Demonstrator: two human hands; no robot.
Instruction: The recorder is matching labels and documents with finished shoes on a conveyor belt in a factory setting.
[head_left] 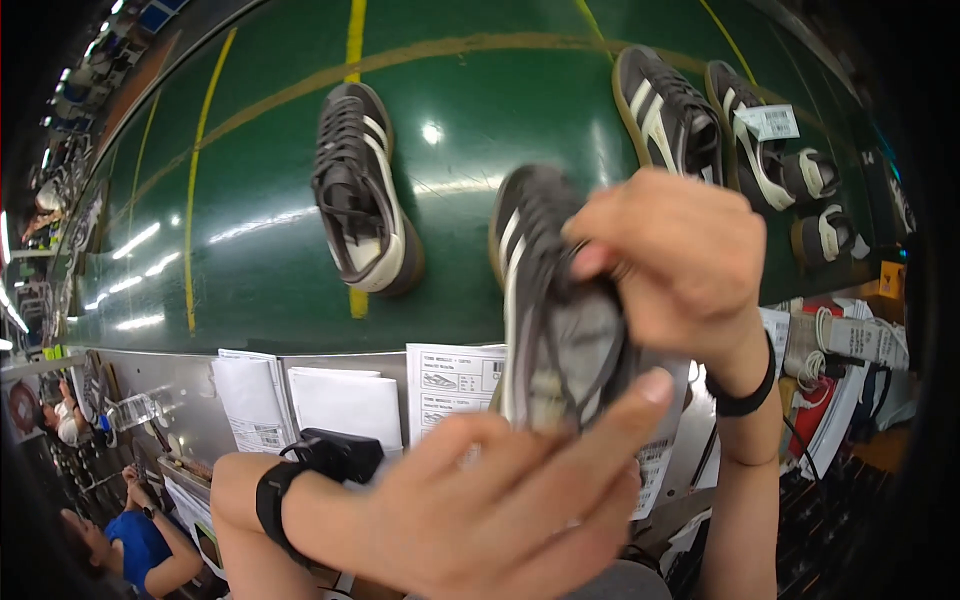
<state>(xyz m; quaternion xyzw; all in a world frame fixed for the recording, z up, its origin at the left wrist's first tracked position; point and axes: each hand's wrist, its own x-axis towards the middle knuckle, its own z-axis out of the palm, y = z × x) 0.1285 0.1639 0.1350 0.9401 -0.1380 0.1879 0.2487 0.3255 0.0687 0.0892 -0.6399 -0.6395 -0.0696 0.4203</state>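
Note:
A dark grey sneaker (514,300) with white side stripes is held up in front of me, toe pointing away. My left hand (500,505) grips it round the heel, fingers spread along the collar. At the top of the lacing, the thumb and forefinger of my right hand (680,260) pinch together against the sneaker. Motion blur hides whether a lace or the tongue is between them. Pale lining shows inside the shoe opening. Another sneaker of the same kind (378,190) stands to the left on the green work surface (270,180).
More matching sneakers (660,110) stand at the right, one with a white tag (768,122). Yellow lines (190,240) cross the green surface. Along its near edge are folded papers (345,405), a printed sheet (440,375) and a black device (340,455). A person in blue (135,545) is at lower left.

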